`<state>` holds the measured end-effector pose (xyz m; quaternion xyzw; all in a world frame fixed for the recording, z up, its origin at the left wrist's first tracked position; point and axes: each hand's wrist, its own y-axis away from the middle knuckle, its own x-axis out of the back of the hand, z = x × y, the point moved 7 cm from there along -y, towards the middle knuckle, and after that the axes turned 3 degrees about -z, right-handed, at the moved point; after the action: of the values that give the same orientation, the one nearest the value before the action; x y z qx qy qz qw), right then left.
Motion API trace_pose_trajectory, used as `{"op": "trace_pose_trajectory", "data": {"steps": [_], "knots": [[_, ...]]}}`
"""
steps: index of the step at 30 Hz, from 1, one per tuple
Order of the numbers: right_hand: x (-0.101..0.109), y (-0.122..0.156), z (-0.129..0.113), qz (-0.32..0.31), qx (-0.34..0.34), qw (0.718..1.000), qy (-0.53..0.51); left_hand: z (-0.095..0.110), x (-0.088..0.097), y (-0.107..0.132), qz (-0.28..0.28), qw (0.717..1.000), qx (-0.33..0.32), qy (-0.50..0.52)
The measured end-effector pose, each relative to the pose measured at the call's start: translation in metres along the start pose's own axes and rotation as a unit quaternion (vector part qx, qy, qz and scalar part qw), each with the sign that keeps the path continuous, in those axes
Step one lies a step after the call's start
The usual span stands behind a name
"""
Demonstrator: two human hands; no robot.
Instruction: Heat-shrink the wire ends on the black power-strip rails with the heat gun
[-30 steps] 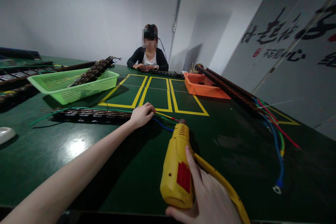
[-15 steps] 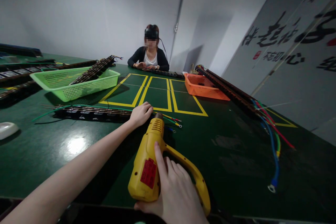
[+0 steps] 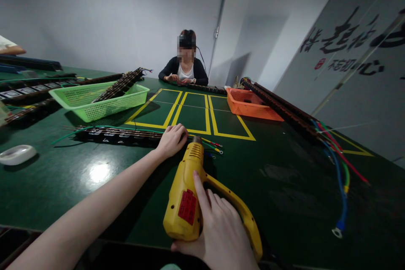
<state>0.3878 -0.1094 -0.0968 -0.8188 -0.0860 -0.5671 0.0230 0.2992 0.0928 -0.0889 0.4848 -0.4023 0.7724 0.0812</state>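
Observation:
My right hand (image 3: 221, 228) grips a yellow heat gun (image 3: 183, 190), the forefinger stretched along its body. The gun's metal nozzle points away from me, close to my left hand (image 3: 173, 139). The left fingers are curled round the right end of a long black strip (image 3: 120, 136) with copper-coloured rods or wires along it, lying on the green table. A green wire runs along the strip. Past my left hand, thin wires with ring terminals (image 3: 218, 148) come out in front of the nozzle. My left fingertips are partly hidden.
A light-green basket (image 3: 117, 107) holds a similar strip; more strips (image 3: 34, 88) lie at left. An orange basket (image 3: 255, 112) and long strips with thick cables (image 3: 340, 190) are at right. A tape roll (image 3: 19, 155) lies left. A person (image 3: 186, 63) sits opposite.
The whole view has shifted slightly, so things appear farther right. Part of another person's arm now shows at the far left. My hands keep nearly the same hold.

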Motion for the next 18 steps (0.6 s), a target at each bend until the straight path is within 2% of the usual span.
{"op": "trace_pose_trajectory", "data": {"steps": [6,10,14,18], "knots": [[0.006,0.009,0.027,0.031,-0.048,0.998,0.021,-0.002,-0.001,0.001,0.011,1.000,0.005,0.001],[0.010,0.013,0.038,0.056,-0.054,0.996,0.045,-0.002,-0.002,0.001,0.012,1.000,0.011,0.004],[0.009,0.014,0.041,0.061,-0.060,0.995,0.057,-0.002,-0.002,0.001,0.014,1.000,0.018,0.012],[0.010,0.012,0.034,0.080,-0.056,0.994,0.052,-0.003,-0.002,0.000,0.018,0.999,0.025,0.019]]}}
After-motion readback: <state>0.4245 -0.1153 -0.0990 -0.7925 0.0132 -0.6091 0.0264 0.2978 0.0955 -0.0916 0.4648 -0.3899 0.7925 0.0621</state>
